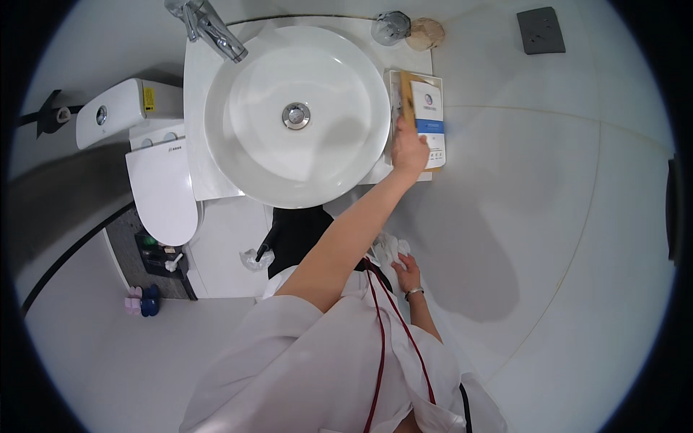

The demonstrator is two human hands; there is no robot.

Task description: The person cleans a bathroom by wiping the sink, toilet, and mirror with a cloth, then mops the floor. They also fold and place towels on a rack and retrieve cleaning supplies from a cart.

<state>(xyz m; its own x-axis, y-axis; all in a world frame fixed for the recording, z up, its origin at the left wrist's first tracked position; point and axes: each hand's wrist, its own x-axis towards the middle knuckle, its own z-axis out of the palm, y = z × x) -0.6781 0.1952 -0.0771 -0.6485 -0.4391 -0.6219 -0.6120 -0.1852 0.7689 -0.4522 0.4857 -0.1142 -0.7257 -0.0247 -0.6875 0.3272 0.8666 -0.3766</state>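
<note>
My left hand [410, 150] reaches across to the white tray [439, 81] at the right of the washbasin. Its fingers are closed around the lower end of a narrow tan strip-like item [408, 97], whose exact kind I cannot make out. Beside that item, and touching my hand, lies a white packet [427, 102] with a blue band. Lower down, close to my body, my right hand [406, 274] is closed on a crumpled white cloth [390, 250]; a bracelet circles that wrist.
The round white washbasin [238, 155] fills the counter, with a chrome tap [216, 35] at its back left. A clear glass [390, 29] and an amber glass [426, 35] stand behind the tray. A toilet [164, 191] is at left; slippers [149, 300] lie on the floor. A wall borders the right.
</note>
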